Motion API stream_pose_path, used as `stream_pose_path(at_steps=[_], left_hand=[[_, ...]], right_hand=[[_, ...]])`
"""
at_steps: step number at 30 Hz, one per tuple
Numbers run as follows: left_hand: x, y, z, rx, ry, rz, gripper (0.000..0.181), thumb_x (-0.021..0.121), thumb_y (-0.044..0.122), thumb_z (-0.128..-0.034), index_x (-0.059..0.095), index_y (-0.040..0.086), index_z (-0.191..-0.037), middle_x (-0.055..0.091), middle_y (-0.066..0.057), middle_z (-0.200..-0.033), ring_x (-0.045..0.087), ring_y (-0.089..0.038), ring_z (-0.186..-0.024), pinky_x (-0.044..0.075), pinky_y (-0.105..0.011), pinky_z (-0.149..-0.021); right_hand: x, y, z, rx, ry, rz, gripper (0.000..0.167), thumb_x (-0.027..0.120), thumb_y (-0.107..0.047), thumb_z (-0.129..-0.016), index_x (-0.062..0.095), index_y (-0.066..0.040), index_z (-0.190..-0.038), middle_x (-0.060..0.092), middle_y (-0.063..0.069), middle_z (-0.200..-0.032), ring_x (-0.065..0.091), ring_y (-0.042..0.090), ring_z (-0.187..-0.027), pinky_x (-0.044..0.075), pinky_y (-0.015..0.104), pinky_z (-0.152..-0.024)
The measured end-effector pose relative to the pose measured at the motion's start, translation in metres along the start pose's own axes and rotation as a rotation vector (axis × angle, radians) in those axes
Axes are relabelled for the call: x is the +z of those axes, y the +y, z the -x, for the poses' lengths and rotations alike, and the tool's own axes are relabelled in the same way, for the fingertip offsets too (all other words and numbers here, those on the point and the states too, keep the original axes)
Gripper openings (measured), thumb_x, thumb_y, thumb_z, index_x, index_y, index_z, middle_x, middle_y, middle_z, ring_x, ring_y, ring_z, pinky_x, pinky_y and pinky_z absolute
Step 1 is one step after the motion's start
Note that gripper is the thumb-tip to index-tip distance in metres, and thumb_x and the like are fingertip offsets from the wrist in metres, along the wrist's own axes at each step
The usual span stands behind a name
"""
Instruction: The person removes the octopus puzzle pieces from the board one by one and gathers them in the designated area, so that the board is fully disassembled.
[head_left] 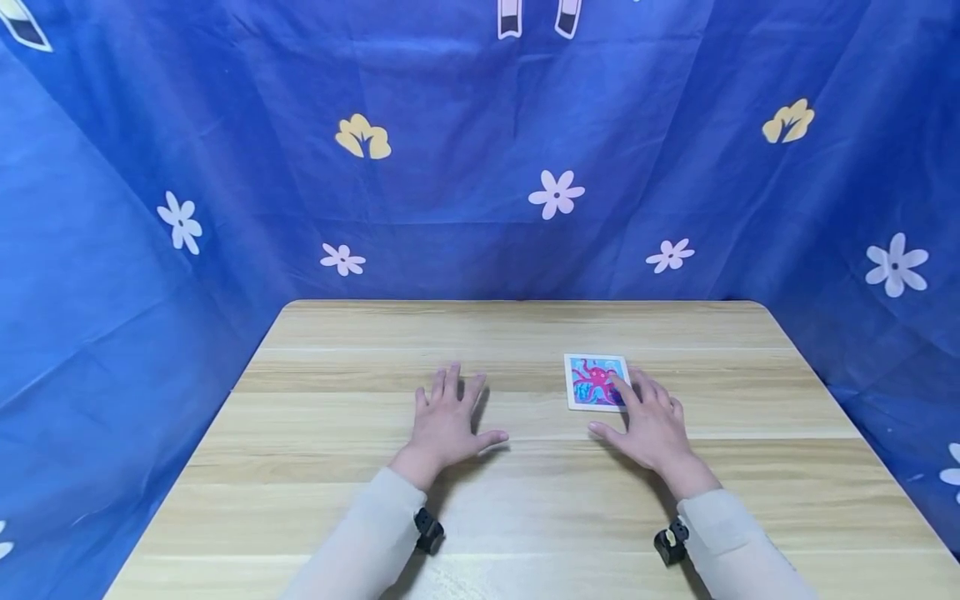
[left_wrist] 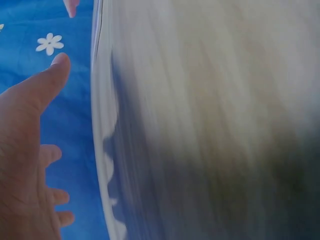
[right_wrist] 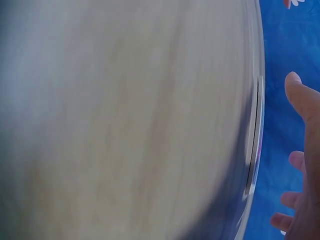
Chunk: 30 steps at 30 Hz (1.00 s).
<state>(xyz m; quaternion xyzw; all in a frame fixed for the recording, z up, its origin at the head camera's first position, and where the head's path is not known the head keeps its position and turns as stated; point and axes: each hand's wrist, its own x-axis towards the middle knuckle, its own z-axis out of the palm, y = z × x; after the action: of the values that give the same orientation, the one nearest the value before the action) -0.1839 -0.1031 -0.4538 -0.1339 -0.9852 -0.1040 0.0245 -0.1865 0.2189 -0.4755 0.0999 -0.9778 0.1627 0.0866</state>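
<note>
A square picture with a white border (head_left: 581, 406) lies flat on the wooden table, right of the middle. It shows a pink octopus on blue. Over its right edge is my right hand (head_left: 654, 425), fingers spread, the index finger covering part of the picture. In the right wrist view the picture's thin edge (right_wrist: 255, 140) shows low on the tabletop, with the right hand (right_wrist: 310, 165) apparently above it; contact cannot be told. My left hand (head_left: 444, 425) is spread over the table left of the middle, holding nothing. The left wrist view shows its thumb and fingertips (left_wrist: 61, 196).
The light wooden table (head_left: 525, 500) has rounded far corners. A blue cloth (head_left: 450, 183) with white and yellow flowers hangs behind it and along both sides. A small black device (head_left: 429, 531) sits at the left wrist and another black device (head_left: 670, 543) at the right.
</note>
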Motion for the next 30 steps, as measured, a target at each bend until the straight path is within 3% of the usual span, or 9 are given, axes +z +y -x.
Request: stream_pose_path(at_steps=[15,30], left_hand=[[0.01,0.038,-0.02,0.095,-0.089,0.019,0.096,0.057,0.073,-0.0768,0.028,0.018,-0.151,0.018,-0.02,-0.154,0.016,-0.04,-0.14,0.014,-0.062,-0.108],[0.023,0.06,-0.043,0.134,-0.165,0.023,0.087,0.054,0.067,-0.0832,0.028,0.02,-0.151,0.023,-0.008,-0.155,0.018,-0.029,-0.141,0.017,-0.057,-0.11]], right_hand=[[-0.004,0.026,-0.005,0.001,-0.072,-0.015,0.094,0.06,-0.068,-0.078,0.033,-0.009,-0.147,0.024,0.027,-0.149,0.024,0.051,-0.13,0.022,0.068,-0.098],[-0.004,0.049,-0.011,-0.04,-0.134,-0.037,0.093,0.062,-0.063,-0.081,0.033,-0.004,-0.146,0.029,0.026,-0.147,0.026,0.048,-0.131,0.023,0.068,-0.099]])
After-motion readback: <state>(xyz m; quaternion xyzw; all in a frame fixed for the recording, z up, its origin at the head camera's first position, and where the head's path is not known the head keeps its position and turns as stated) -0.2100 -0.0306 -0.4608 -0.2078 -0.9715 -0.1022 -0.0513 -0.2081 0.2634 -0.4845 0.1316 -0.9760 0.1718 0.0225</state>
